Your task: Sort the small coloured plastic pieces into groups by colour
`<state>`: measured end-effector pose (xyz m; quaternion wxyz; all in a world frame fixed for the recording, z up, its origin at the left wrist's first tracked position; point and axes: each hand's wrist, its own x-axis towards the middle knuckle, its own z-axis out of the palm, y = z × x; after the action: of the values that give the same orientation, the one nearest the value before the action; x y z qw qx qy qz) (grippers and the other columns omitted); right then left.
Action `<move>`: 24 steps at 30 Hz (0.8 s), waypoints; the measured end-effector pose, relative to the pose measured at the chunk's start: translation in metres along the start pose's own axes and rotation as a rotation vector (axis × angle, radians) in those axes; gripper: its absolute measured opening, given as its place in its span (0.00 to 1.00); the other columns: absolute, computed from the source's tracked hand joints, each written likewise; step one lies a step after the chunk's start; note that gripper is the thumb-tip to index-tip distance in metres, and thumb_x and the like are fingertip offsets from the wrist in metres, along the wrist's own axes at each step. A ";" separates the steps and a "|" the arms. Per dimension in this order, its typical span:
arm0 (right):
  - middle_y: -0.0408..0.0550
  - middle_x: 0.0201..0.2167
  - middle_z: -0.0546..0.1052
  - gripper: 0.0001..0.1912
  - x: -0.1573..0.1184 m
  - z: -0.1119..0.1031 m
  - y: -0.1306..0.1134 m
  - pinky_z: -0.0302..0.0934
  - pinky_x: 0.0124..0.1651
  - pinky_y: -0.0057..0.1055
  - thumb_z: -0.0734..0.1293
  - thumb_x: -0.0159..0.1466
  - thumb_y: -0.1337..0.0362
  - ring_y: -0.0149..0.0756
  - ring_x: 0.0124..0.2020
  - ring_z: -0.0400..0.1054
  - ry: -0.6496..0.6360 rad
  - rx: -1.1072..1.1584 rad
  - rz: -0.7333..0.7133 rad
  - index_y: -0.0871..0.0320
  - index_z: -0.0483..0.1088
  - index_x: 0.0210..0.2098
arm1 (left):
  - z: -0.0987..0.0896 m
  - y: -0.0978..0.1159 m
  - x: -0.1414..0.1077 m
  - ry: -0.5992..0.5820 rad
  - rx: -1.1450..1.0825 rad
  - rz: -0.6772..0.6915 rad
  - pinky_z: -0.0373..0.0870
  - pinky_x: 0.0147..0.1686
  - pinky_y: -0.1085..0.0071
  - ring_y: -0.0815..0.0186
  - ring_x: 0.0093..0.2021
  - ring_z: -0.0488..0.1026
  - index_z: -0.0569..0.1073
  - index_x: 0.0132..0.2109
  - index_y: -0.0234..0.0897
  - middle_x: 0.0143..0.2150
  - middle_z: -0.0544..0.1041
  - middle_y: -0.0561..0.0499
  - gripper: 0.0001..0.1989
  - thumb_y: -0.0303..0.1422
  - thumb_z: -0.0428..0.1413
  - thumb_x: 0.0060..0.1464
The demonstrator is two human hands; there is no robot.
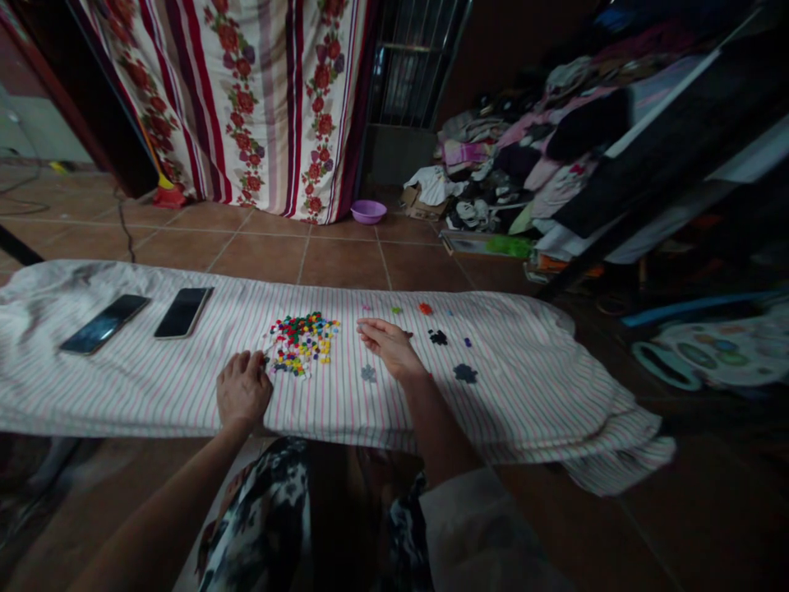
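A mixed pile of small coloured beads, in red, green, yellow, white and other colours, lies on a striped cloth. At the pile's left edge my left hand rests on the cloth, fingers loosely bent and a little apart, holding nothing visible. Right of the pile, my right hand hovers with thumb and fingers brought together; anything pinched there is too small to make out. Around it lie sorted groups: light grey beads, dark grey beads, black beads, orange-red beads, green beads and purple beads.
Two phones, one darker and one with a pale edge, lie on the cloth at left. Beyond the cloth-covered surface, a purple basin stands on the tiled floor before a flowered curtain. Heaped clothes fill the back right.
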<state>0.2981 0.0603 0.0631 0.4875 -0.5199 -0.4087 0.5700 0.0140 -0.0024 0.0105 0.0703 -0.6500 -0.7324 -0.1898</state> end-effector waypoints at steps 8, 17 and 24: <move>0.48 0.33 0.80 0.10 -0.014 -0.033 0.016 0.63 0.40 0.30 0.65 0.58 0.68 0.34 0.35 0.72 0.006 -0.691 -0.112 0.59 0.78 0.37 | -0.001 0.001 0.000 0.000 -0.008 -0.010 0.66 0.53 0.53 0.51 0.57 0.68 0.74 0.55 0.38 0.55 0.74 0.39 0.19 0.31 0.46 0.60; 0.48 0.38 0.82 0.14 -0.027 -0.037 0.018 0.60 0.41 0.27 0.62 0.62 0.72 0.36 0.40 0.74 -0.083 -1.183 -0.112 0.56 0.78 0.40 | 0.000 0.001 0.000 0.016 -0.033 -0.014 0.66 0.53 0.52 0.51 0.56 0.68 0.74 0.54 0.39 0.55 0.74 0.39 0.19 0.32 0.46 0.60; 0.48 0.39 0.82 0.14 -0.023 -0.030 0.027 0.60 0.44 0.29 0.63 0.63 0.72 0.37 0.42 0.74 -0.111 -1.194 -0.140 0.54 0.80 0.38 | -0.002 0.001 0.000 0.003 -0.005 -0.001 0.66 0.51 0.54 0.51 0.56 0.69 0.74 0.55 0.37 0.55 0.74 0.38 0.20 0.32 0.45 0.60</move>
<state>0.3239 0.0311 0.0376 0.1255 -0.6451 -0.7162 0.2350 0.0144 -0.0029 0.0123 0.0697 -0.6496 -0.7322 -0.1925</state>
